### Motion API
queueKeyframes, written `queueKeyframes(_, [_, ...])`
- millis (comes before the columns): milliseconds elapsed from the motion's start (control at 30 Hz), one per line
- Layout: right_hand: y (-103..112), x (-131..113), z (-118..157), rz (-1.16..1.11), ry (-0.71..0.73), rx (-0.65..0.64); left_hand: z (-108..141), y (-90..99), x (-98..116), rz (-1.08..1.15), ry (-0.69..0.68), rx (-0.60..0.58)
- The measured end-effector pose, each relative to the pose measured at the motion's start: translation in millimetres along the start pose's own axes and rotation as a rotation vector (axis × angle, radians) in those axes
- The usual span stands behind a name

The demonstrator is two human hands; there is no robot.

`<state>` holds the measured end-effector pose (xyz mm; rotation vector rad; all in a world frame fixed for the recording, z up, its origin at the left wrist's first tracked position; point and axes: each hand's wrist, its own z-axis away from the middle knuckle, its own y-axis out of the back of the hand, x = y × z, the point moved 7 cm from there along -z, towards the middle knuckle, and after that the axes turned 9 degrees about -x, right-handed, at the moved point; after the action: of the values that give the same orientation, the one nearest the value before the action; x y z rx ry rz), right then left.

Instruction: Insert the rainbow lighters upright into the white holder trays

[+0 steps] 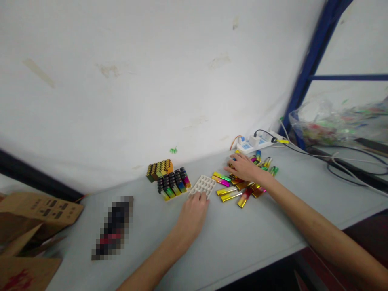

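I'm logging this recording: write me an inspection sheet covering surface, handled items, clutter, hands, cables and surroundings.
Surface: grey table, running along a wall.
Handled items: pale tray with rows of hollows; loose pile of shiny coloured pieces to its right; dark-topped block of upright pieces to its left, gold-topped block behind that.
Clutter: pixelated object, identity hidden; cardboard box at far left.
Hands: left hand at tray's near edge; right hand over the pile, grip unclear on both.
Cables: power strip with plugs beyond the pile; black cable runs rightward.
Surroundings: marked white wall, blue frame, clear plastic bag.
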<state>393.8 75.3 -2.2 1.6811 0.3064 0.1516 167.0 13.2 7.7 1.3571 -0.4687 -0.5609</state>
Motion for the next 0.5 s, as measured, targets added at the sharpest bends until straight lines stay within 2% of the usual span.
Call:
queueKeyframes(67, [1.0, -6.8, 1.9, 0.003, -0.081, 0.007, -6.2, 1.6, 2.5, -0.020, -0.012, 0.000])
queueKeyframes(133, [1.0, -21.2, 3.2, 0.006, -0.078, -0.009, -12.1, 3.1, 4.5, -0.041, -0.020, -0.015])
queueKeyframes(300, [0.7, -47.0, 2.9, -0.033, 0.063, -0.079, -22.9, 9.7, 6.7, -0.062, 0.000, -0.014])
queueKeyframes(500, [8.1, -40.6, 1.5, -0.199, 0.245, -0.129, -31.4, 10.5, 13.5, -0.094, -0.009, -0.034])
